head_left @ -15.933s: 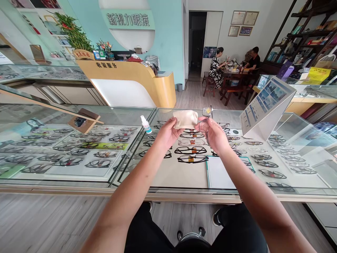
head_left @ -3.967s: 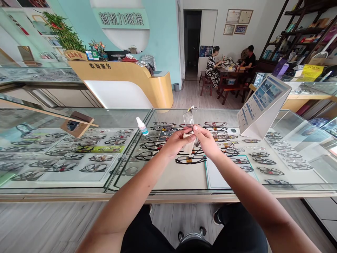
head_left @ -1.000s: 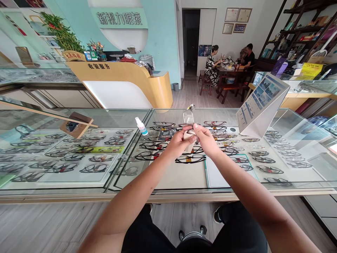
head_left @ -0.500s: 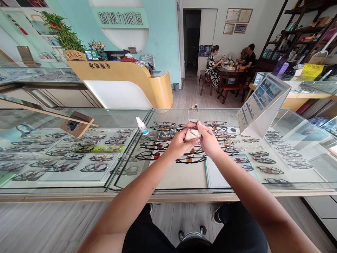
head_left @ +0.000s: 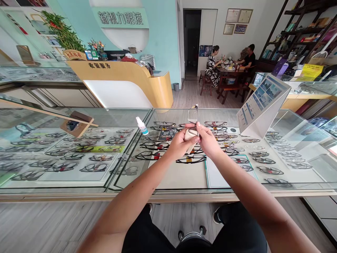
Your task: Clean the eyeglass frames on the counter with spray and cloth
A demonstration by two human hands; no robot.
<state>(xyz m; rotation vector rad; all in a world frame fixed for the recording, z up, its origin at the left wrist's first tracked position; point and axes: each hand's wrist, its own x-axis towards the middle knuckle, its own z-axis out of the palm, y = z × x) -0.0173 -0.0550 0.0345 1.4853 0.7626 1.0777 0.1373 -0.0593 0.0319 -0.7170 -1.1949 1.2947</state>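
Observation:
Above the glass counter, a pair of eyeglasses [head_left: 193, 114] is held upright, one lens showing above my fingers. A pale cloth [head_left: 190, 136] is bunched around its lower part, hiding the other lens. My left hand [head_left: 181, 142] is closed on the cloth, thumb across its front. My right hand [head_left: 206, 138] is closed on the eyeglasses, its fingertips by the bridge and the cloth's edge. A small white spray bottle [head_left: 142, 126] with a blue label stands on the counter to the left of my hands.
Several rows of eyeglass frames [head_left: 191, 159] lie inside the glass display case [head_left: 179, 179]. A folded display card [head_left: 263, 105] stands at right, and a wooden stand [head_left: 77, 124] at left. Two people sit at a far dining table [head_left: 229, 70].
The cloth has shifted in my fingers, and a corner now hangs lower beneath my left thumb. The eyeglasses have barely moved.

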